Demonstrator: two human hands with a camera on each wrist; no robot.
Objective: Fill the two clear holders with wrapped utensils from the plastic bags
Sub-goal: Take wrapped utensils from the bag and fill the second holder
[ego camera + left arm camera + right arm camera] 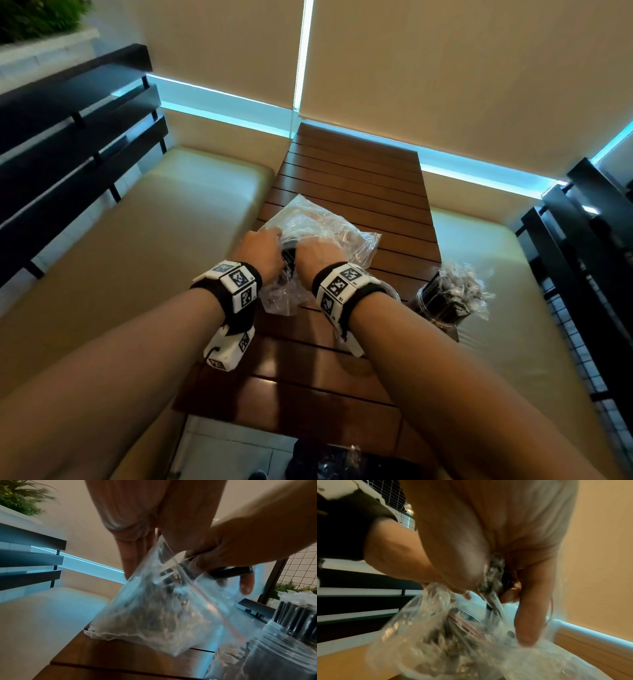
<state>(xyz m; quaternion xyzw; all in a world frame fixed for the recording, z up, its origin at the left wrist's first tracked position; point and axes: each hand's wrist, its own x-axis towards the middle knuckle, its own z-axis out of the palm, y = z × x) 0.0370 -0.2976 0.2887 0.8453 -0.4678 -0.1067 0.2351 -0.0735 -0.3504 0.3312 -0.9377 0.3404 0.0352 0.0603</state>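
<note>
A clear plastic bag (325, 233) holding black wrapped utensils lies on the wooden slatted table (352, 171). My left hand (270, 240) pinches the bag's open edge (161, 545) and holds it up. My right hand (308, 253) reaches into the mouth and grips a bundle of wrapped utensils (494, 574), which shows black between the hands (287, 263). One clear holder (442, 305), at the right edge of the table, is packed with wrapped utensils. A second clear holder (278, 650) stands beside it, mostly hidden behind my right wrist in the head view.
Cream bench cushions (154, 240) flank the narrow table, with dark slatted backrests (68, 154) on both sides. Crinkled plastic (346, 459) sits low near my body. A plant (20, 497) stands at the far left.
</note>
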